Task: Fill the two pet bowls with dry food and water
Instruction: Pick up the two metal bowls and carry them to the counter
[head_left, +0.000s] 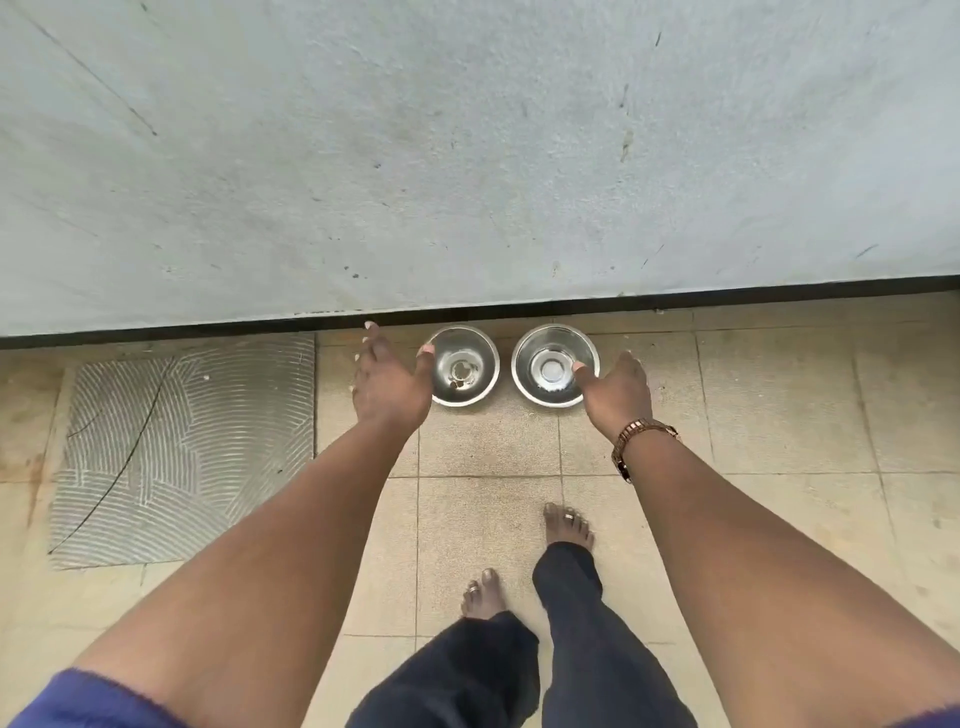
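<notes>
**Both hands extended toward two steel bowls on tiled floor**

Two round stainless-steel bowls are seen side by side on the beige tiled floor (483, 447), just in front of the dark skirting at the foot of a pale grey wall (467, 156). The bowls stand close together but apart. In the left bowl (464, 366) a few small brown bits are noted at the bottom; whether these are food cannot be told. The right bowl (554, 364) shows a shiny base; liquid content cannot be confirmed.

The left hand (387, 376) is held out with fingers spread and straight, its thumb lying over the left bowl's near rim; nothing is gripped. The right hand (615, 392) is likewise held with fingers loosely extended beside the right bowl, its thumb over that bowl's edge; nothing is grasped. A metal wristwatch (636, 441) is worn on the right wrist.

A patch of grooved grey tile adhesive (182, 447) is recorded on the floor to the left. Two bare feet and dark trouser legs are visible below.
</notes>
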